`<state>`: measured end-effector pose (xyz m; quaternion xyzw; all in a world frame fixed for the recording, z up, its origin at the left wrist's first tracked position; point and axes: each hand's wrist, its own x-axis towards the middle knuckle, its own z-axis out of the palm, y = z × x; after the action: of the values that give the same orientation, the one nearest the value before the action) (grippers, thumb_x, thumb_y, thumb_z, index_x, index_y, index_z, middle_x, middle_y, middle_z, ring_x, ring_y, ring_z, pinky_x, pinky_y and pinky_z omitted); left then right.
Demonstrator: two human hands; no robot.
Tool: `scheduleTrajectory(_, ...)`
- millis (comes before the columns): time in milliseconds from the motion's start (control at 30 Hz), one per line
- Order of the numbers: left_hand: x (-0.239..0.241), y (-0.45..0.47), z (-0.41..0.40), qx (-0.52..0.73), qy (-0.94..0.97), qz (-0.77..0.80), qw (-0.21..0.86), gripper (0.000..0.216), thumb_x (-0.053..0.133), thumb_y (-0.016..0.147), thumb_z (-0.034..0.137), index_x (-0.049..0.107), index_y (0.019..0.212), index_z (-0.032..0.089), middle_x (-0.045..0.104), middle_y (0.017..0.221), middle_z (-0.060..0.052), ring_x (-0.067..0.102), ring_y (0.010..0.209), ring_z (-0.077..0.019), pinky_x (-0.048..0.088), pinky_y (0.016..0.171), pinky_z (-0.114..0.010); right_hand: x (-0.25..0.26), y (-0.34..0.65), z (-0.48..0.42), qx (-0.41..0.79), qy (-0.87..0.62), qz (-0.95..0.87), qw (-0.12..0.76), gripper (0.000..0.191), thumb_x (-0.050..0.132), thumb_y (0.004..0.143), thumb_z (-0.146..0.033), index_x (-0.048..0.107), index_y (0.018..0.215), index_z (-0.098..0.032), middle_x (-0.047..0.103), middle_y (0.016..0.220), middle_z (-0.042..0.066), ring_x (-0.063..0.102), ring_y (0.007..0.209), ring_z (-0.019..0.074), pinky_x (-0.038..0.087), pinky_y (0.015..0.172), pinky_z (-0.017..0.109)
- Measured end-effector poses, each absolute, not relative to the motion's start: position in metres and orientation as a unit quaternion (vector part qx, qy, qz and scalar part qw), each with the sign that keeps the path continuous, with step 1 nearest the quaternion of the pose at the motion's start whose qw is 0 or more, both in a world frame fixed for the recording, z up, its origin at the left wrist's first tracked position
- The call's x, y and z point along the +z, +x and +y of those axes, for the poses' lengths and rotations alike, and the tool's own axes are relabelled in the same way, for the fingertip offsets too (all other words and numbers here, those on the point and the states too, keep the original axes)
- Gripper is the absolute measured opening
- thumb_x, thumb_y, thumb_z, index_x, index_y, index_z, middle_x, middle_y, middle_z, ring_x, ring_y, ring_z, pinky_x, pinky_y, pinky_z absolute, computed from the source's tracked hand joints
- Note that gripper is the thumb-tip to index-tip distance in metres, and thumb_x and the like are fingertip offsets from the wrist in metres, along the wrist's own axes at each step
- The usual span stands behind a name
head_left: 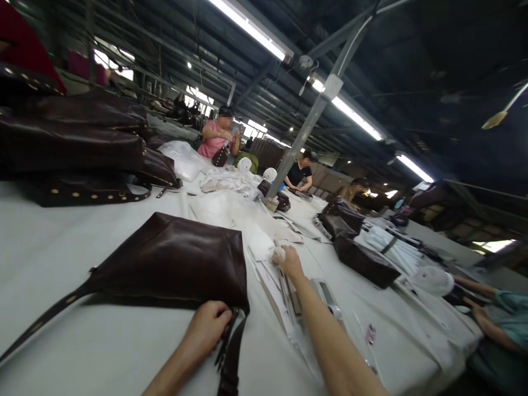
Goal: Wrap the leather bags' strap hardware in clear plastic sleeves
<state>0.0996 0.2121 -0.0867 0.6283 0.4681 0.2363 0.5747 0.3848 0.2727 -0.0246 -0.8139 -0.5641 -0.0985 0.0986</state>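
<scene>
A dark brown leather bag (177, 261) lies flat on the white table (61, 258) in front of me. My left hand (208, 325) is closed on the bag's near corner, where the strap (231, 357) joins it. My right hand (289, 259) reaches forward past the bag, its fingers closed on a small white piece (279, 253) by a stack of white paper sheets (264, 242).
Several dark bags (78, 148) are piled at the far left. More bags (358, 258) and white rolls (396, 250) lie to the right. Other people work further along the table, and a co-worker's arm (490, 319) rests at the right edge. A slanted metal post (313, 118) rises mid-table.
</scene>
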Motion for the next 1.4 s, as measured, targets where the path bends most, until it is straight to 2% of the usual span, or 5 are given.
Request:
scheduleTrajectory(267, -0.088, 0.098, 0.213, 0.244, 0.63, 0.445, 0.588, 0.027, 0.053, 0.074, 0.043, 0.057, 0.064, 0.018, 0.051, 0.049, 0.004, 0.043, 0.036, -0.0107, 0.03, 0.037, -0.022, -0.027, 0.347, 0.128, -0.114, -0.821, -0.552, 0.087, 0.026, 0.055, 0.089, -0.04, 0.063, 0.075, -0.021, 0.067, 0.072, 0.003, 0.061, 0.067, 0.0182, 0.034, 0.058, 0.027)
scheduleTrajectory(767, -0.088, 0.096, 0.215, 0.254, 0.613, 0.406, 0.629, 0.029, 0.057, 0.07, 0.046, 0.054, 0.063, 0.018, 0.049, 0.049, 0.005, 0.041, 0.037, -0.0089, 0.029, 0.035, -0.021, -0.072, 0.334, 0.057, -0.148, -0.827, -0.542, -0.03, 0.028, 0.045, 0.087, -0.004, 0.067, 0.077, -0.018, 0.069, 0.079, 0.009, 0.066, 0.073, 0.0218, 0.04, 0.062, 0.028)
scheduleTrajectory(1067, -0.046, 0.08, 0.201, 0.238, 0.541, 0.263, 0.762, 0.039, 0.068, 0.068, 0.052, 0.067, 0.072, 0.012, 0.049, 0.051, 0.004, 0.036, 0.041, -0.0054, 0.022, 0.038, -0.018, -0.043, 0.314, 0.052, 0.228, -0.732, -0.347, 0.54, 0.035, 0.069, 0.067, -0.052, 0.069, 0.077, -0.018, 0.067, 0.073, 0.005, 0.061, 0.069, 0.0213, 0.047, 0.062, 0.03)
scheduleTrajectory(1233, -0.044, 0.091, 0.18, 0.244, 0.52, 0.201, 0.794, 0.041, 0.075, 0.064, 0.044, 0.074, 0.091, 0.013, 0.067, 0.09, -0.007, 0.057, 0.077, -0.0154, 0.047, 0.066, -0.025, -0.044, 0.259, 0.076, 0.394, -0.616, -0.272, 0.625, 0.043, 0.082, 0.058, -0.05, 0.07, 0.082, -0.016, 0.064, 0.066, 0.001, 0.057, 0.058, 0.012, 0.043, 0.053, 0.021)
scheduleTrajectory(1400, -0.054, 0.105, 0.175, 0.301, 0.506, 0.239, 0.772, 0.039, 0.073, 0.062, 0.05, 0.07, 0.068, 0.012, 0.063, 0.068, -0.005, 0.057, 0.067, -0.0162, 0.046, 0.061, -0.027, -0.053, 0.227, 0.107, 0.355, -0.615, -0.325, 0.625, 0.046, 0.081, 0.057, -0.053, 0.064, 0.073, -0.014, 0.068, 0.064, 0.004, 0.059, 0.055, 0.013, 0.046, 0.051, 0.022)
